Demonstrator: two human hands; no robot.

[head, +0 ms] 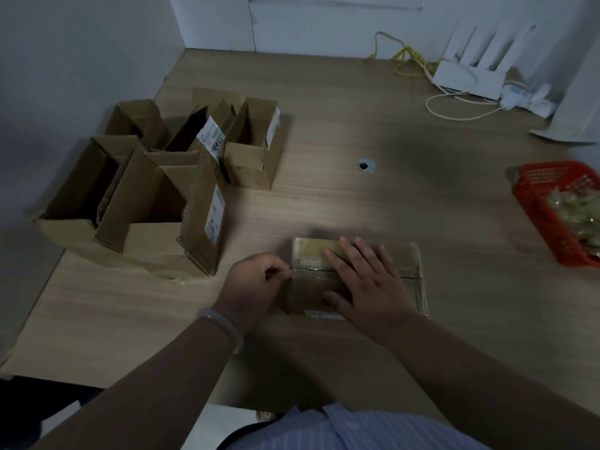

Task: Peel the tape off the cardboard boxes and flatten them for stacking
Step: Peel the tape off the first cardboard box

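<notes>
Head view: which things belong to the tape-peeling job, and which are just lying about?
Job: small taped brown cardboard box; right hand pressing on it; left hand pinching its left edge; open brown cardboard boxes at left.
Lying about: red plastic basket; white router; yellow cable; white power strip.

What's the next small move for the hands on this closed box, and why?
Probably the left hand should pull the tape end it seems to pinch, at the left edge of the box, rightward along the seam. The right hand already lies flat on top, steadying it.
</notes>
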